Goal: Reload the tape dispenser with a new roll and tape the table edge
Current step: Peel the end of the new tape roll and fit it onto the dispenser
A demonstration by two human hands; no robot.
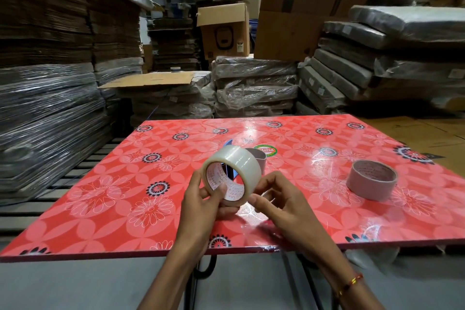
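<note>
A: One full roll of clear tape (232, 173) is all we have in hand, raised above the near middle of the red floral table (105, 209). Our left hand (201, 206) is clamped on it, thumb inside the core; our right hand (279, 205) pinches its outer wrap at about four o'clock, probably hunting for the loose end.

B: And the dispenser?

A: We can only see a blue part (230, 142) behind the roll at twelve o'clock; we cannot tell what it is. An empty cardboard core (259, 158) stands just beyond the roll at one o'clock, a second core (372, 179) well apart at three.

B: What could go wrong?

A: The end is nearly invisible on clear tape. If we pick badly, it may split into slivers, or fold back and stick to itself.
</note>
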